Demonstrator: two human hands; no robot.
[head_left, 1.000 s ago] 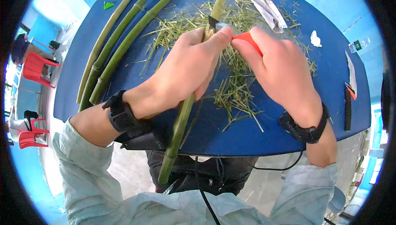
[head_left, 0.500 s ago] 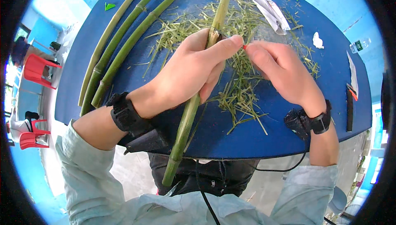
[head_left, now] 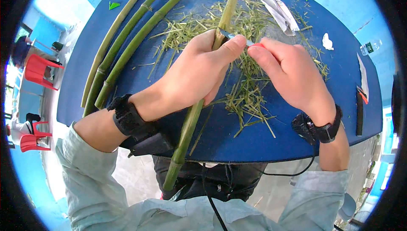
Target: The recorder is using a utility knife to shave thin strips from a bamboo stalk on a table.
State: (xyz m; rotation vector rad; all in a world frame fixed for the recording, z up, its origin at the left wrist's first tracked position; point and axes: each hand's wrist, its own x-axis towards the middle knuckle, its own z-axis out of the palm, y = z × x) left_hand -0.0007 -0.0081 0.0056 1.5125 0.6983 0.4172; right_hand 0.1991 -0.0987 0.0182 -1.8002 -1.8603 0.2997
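A long green bamboo pole (head_left: pixel 186 135) runs from the far side of the table to over its near edge, tilted slightly right at the top. My left hand (head_left: pixel 195 68) is wrapped round its middle, the thumb reaching out along a knife's blade (head_left: pixel 227 33). Just above that hand, the blade lies against a pale scraped band on the pole. My right hand (head_left: pixel 292 68) is closed on the knife's red handle (head_left: pixel 257 45), right of the pole. Part of the blade is hidden behind my left thumb.
Three more bamboo poles (head_left: pixel 127 53) lie at the left of the blue table (head_left: pixel 318 121). Green shavings (head_left: pixel 250 99) are strewn across the middle. Folded paper (head_left: pixel 280 12) and a white scrap (head_left: pixel 327 42) lie to the right. A cutter (head_left: pixel 361 95) rests near the right edge. Red chairs (head_left: pixel 39 70) stand at far left.
The knife's blade and red handle show more plainly now. My right hand has turned slightly, and the near end of the pole has shifted a little left.
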